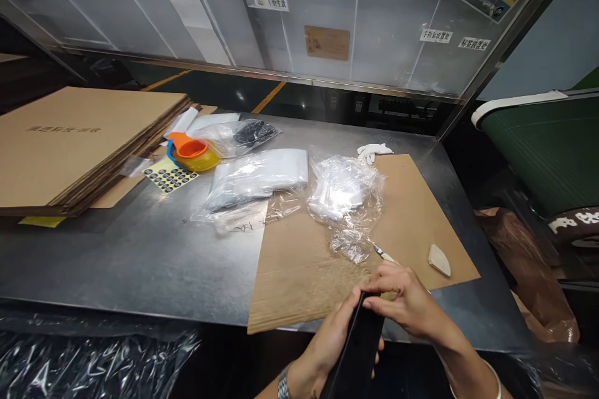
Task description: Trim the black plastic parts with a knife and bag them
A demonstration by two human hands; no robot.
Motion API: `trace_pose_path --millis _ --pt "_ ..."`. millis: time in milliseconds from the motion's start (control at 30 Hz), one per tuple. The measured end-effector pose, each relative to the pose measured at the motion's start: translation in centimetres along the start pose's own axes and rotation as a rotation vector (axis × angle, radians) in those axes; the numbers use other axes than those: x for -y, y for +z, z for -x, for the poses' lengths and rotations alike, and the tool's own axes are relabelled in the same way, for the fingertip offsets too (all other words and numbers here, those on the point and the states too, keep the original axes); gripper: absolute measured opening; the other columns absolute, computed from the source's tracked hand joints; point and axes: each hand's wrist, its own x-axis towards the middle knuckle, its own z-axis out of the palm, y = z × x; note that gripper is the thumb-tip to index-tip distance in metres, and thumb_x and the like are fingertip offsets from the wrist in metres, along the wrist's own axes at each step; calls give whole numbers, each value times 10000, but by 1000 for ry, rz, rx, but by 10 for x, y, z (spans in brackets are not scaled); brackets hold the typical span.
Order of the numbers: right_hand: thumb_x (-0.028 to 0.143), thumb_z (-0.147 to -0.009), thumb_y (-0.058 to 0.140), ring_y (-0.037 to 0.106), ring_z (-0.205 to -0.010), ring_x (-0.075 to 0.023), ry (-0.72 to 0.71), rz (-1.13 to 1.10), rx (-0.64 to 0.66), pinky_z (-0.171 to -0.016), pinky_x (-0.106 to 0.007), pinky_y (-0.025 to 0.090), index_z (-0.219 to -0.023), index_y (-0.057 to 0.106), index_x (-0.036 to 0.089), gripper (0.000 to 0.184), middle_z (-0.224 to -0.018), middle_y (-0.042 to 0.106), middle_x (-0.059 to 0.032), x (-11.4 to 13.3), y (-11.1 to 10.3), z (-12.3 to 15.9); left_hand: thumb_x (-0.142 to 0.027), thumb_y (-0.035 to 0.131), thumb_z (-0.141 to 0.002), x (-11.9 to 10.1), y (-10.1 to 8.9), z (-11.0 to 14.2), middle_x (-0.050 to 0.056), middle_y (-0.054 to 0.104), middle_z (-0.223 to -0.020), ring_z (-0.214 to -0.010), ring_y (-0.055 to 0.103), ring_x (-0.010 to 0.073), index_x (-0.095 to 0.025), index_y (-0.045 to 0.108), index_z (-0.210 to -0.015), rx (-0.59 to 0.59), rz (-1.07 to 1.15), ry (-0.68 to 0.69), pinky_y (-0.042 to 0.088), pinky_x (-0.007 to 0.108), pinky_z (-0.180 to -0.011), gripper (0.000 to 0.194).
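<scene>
Both hands grip a flat black object at the near edge of the metal table. My left hand wraps round it from the left, and a watch shows on that wrist. My right hand is closed over its top end, fingers curled on the upper edge. The object is tilted, its top over a brown cardboard sheet. Just beyond my right hand lie a small metal tool and a crumpled clear plastic bag.
A stack of flat cardboard fills the left side. An orange and yellow tape dispenser, a sticker sheet, clear bags with white contents, a white wedge and a white glove lie around. A clear screen stands behind; a green conveyor runs along the right.
</scene>
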Motion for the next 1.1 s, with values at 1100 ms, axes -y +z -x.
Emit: trace_pose_path --millis 1100 --pt "449 -817 501 511 -438 -97 391 -500 -63 -468 -207 387 -713 569 173 303 -498 520 47 -35 47 -12 -630 413 -787 -3 -19 -23 88 648 -611 -423 575 121 -59 644 -772 -63 124 176 462 203 -405 616"
